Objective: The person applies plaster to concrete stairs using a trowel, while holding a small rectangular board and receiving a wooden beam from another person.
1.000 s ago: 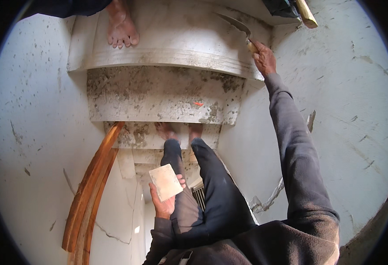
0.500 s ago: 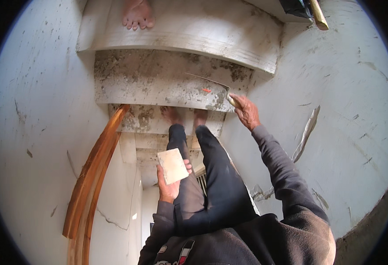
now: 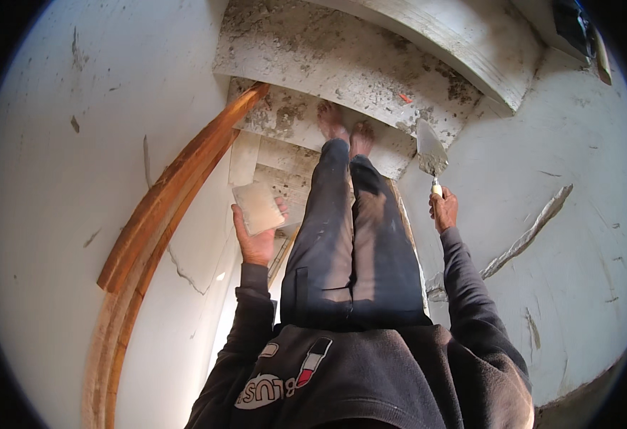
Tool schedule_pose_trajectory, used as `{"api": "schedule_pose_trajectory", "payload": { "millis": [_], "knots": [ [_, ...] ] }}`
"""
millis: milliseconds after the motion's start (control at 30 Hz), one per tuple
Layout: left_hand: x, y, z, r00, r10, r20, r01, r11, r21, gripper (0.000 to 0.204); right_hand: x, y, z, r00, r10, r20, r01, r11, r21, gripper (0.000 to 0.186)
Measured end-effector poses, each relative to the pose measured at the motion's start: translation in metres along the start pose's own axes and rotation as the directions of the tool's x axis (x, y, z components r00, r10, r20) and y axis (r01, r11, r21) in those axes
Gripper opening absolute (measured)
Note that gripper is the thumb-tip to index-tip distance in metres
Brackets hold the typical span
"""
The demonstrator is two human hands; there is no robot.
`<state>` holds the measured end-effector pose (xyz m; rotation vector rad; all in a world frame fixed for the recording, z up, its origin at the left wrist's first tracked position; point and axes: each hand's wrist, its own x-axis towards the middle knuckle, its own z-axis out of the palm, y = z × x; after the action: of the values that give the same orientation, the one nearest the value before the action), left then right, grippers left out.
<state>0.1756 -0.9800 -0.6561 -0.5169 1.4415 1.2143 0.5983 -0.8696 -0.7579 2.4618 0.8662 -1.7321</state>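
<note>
My left hand point(image 3: 257, 247) is closed on a pale rectangular slab, maybe a tile point(image 3: 259, 207), with the fingers under it and round its far edge. The slab lies tilted on the palm, its cream face upward. Over to the right, my right hand point(image 3: 443, 209) grips the light handle of a pointed trowel point(image 3: 431, 151). Its grey metal blade points away from me, with its flat side showing and greyish smears near the handle. The blade overlaps the right end of a stained step point(image 3: 370, 75) in view; whether it touches the step I cannot tell.
Two bare feet point(image 3: 332, 120) stand on a lower step. A curved wooden handrail point(image 3: 177, 179) runs along the left wall. An orange scrap point(image 3: 405, 98) lies on the stained step. The right wall has a long gouge point(image 3: 531, 236); a wooden stick point(image 3: 602, 57) is at upper right.
The view has swung, shifting the steps upward and right. The trowel has turned from edge-on to showing its flat blade. Another foot on the upper step has left the view.
</note>
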Motion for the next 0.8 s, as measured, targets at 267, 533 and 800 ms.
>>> {"api": "schedule_pose_trajectory", "payload": {
  "millis": [267,533,800],
  "knots": [
    [-0.060,-0.015,-0.063,0.966,0.073,-0.248,-0.019,0.977,0.210,0.074,0.007,-0.015,0.004,0.966,-0.255,0.047,0.257,0.966,-0.026,0.015],
    [-0.059,0.006,-0.022,0.968,0.223,-0.113,-0.193,0.954,0.229,0.069,0.028,0.023,0.021,0.889,-0.339,-0.306,0.252,0.923,-0.290,0.024],
    [0.000,-0.025,-0.005,0.990,0.036,0.136,-0.071,0.964,0.255,0.073,0.089,-0.003,0.035,0.696,-0.337,-0.634,0.116,0.924,-0.363,0.038]
  ]
}}
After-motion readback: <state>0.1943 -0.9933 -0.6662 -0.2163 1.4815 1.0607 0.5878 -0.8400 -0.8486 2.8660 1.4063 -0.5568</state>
